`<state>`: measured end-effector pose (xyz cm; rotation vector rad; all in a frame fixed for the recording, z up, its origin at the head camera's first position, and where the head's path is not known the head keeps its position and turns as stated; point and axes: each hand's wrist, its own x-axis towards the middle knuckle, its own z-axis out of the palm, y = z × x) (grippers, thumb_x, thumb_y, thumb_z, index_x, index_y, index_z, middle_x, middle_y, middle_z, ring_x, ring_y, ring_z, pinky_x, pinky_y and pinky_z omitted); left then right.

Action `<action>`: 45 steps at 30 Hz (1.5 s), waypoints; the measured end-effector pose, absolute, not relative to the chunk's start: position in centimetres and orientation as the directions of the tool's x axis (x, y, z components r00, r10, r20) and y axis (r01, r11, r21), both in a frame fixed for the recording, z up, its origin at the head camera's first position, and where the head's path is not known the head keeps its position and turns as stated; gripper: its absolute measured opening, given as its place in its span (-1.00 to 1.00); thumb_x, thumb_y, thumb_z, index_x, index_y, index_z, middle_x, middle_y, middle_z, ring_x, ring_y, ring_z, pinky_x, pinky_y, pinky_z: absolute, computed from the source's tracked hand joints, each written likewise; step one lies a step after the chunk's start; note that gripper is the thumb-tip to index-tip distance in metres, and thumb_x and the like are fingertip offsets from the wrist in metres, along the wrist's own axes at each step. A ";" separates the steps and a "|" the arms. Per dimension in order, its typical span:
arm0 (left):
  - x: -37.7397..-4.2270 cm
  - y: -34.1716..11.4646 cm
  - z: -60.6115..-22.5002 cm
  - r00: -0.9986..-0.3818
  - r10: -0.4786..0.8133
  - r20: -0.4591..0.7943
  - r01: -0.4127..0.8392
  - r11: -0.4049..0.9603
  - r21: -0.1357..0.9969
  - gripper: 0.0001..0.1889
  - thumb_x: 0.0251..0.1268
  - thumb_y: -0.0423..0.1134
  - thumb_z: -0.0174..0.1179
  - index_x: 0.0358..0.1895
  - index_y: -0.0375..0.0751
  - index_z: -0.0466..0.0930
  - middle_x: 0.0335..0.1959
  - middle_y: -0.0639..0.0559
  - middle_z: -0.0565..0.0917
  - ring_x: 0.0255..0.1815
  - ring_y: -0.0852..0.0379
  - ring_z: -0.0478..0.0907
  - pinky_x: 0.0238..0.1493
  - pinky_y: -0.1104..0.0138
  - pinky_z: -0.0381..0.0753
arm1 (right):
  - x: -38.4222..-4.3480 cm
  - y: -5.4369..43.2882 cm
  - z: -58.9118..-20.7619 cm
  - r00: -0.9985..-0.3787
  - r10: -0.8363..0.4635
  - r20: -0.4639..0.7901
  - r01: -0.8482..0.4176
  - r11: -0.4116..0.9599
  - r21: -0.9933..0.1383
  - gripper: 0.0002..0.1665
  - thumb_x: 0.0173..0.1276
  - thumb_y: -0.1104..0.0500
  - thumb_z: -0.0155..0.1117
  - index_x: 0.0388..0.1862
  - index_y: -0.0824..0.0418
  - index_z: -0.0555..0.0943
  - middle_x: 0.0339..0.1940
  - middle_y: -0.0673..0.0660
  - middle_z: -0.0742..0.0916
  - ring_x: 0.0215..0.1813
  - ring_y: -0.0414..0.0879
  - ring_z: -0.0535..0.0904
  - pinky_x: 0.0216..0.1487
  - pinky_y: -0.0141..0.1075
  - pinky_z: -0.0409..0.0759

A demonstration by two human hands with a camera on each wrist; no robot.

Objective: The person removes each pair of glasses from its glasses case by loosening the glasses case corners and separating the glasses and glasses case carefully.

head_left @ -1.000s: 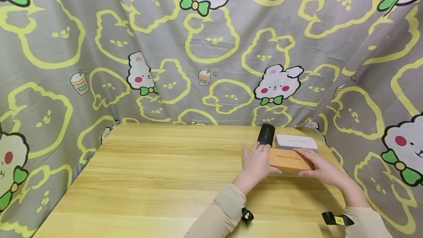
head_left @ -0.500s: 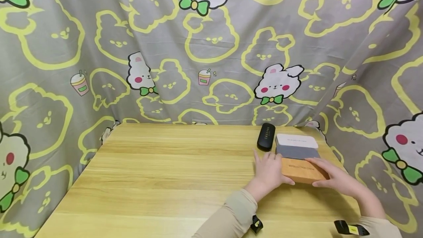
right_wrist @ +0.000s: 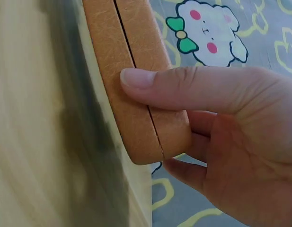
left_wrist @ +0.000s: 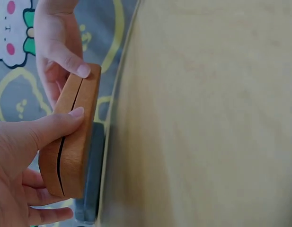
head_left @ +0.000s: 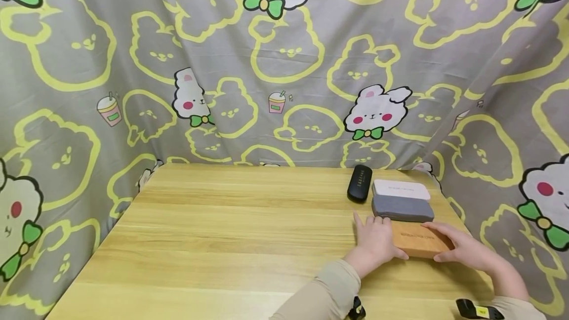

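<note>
An orange-brown glasses case (head_left: 420,239) with lettering on its lid is held at its two ends at the right of the table. My left hand (head_left: 377,243) grips the left end, thumb on the near side across the dark seam (left_wrist: 60,161). At the other end my right hand (head_left: 467,248) holds it the same way, its thumb (right_wrist: 150,85) over the seam. Both wrist views show the case closed. Just behind it lies a grey-blue glasses case (head_left: 402,209), with a white glasses case (head_left: 401,189) behind that one.
A black glasses case (head_left: 359,184) with gold lettering lies left of the white one, near the table's back edge. The wooden table (head_left: 213,241) stretches far to the left. A patterned grey curtain (head_left: 240,63) hangs behind and at both sides.
Both hands have moved the orange-brown case toward the near right, away from the other cases. The grey-blue case, mostly covered before, now shows whole, and so does the black one.
</note>
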<state>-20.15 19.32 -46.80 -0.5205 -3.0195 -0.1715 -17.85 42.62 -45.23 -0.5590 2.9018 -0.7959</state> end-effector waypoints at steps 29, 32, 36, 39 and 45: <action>-19.1 22.4 -48.0 -0.980 0.199 -0.023 0.194 0.973 0.126 -0.05 -0.48 0.58 0.35 0.16 0.27 0.40 0.05 0.35 0.54 0.16 0.25 0.47 0.37 -0.12 0.25 | -18.0 44.5 -47.3 -0.928 -0.372 -0.003 -0.307 0.770 -0.560 0.01 -0.08 -0.07 0.52 0.38 0.17 0.39 0.29 -0.08 0.48 0.07 -0.93 -0.05 -0.09 -0.68 0.22; -19.3 21.7 -47.8 -0.973 0.222 -0.065 0.204 0.957 0.204 -0.10 -0.41 0.52 0.40 0.17 0.32 0.39 0.09 0.37 0.54 0.20 0.24 0.46 0.35 -0.13 0.27 | -18.0 44.5 -47.4 -0.929 -0.370 -0.015 -0.298 0.772 -0.562 0.03 -0.09 -0.09 0.52 0.38 0.19 0.38 0.30 0.07 0.48 0.06 -0.93 -0.06 -0.09 -0.67 0.23; -19.6 20.4 -47.7 -0.961 0.256 -0.109 0.209 0.923 0.322 -0.11 -0.37 0.45 0.45 0.21 0.37 0.38 0.18 0.38 0.52 0.30 0.24 0.40 0.37 -0.11 0.28 | -18.0 44.6 -47.4 -0.929 -0.369 -0.025 -0.292 0.774 -0.562 0.04 -0.09 -0.08 0.52 0.39 0.20 0.36 0.28 0.43 0.46 0.05 -0.93 -0.08 -0.09 -0.67 0.21; -19.7 19.5 -48.1 -0.958 0.265 -0.109 0.197 0.886 0.420 -0.09 -0.37 0.40 0.49 0.25 0.35 0.39 0.24 0.37 0.49 0.39 0.23 0.32 0.43 -0.09 0.23 | -18.1 44.6 -47.5 -0.928 -0.371 -0.022 -0.296 0.773 -0.562 0.03 -0.08 -0.07 0.52 0.39 0.20 0.36 0.27 0.44 0.45 0.05 -0.95 -0.09 -0.10 -0.67 0.22; -19.6 18.9 -48.9 -0.962 0.263 -0.077 0.187 0.834 0.520 -0.08 -0.37 0.37 0.51 0.25 0.28 0.42 0.32 0.34 0.43 0.50 0.17 0.19 0.50 -0.04 0.12 | -18.0 44.8 -47.6 -0.927 -0.376 0.003 -0.318 0.781 -0.538 0.01 -0.05 -0.04 0.52 0.40 0.16 0.36 0.27 0.16 0.48 0.07 -0.93 -0.06 -0.12 -0.62 0.28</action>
